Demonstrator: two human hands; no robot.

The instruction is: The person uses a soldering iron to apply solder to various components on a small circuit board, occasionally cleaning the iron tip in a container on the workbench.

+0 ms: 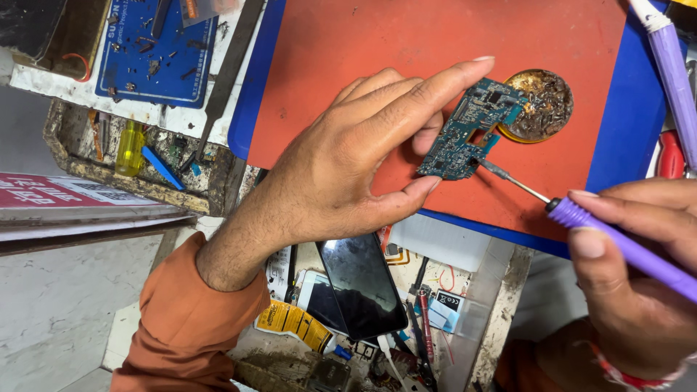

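Observation:
My left hand holds a small teal circuit board between thumb and fingers, just above an orange work mat. My right hand grips a purple soldering iron at the lower right. Its thin metal tip touches the board's lower right edge. A round tin of dark, crusted residue sits on the mat just behind the board.
A blue mat strewn with tiny screws lies at the top left. A yellow-handled tool rests in a grimy tray below it. Two phones and loose parts fill a drawer near me. Another purple tool lies at the right.

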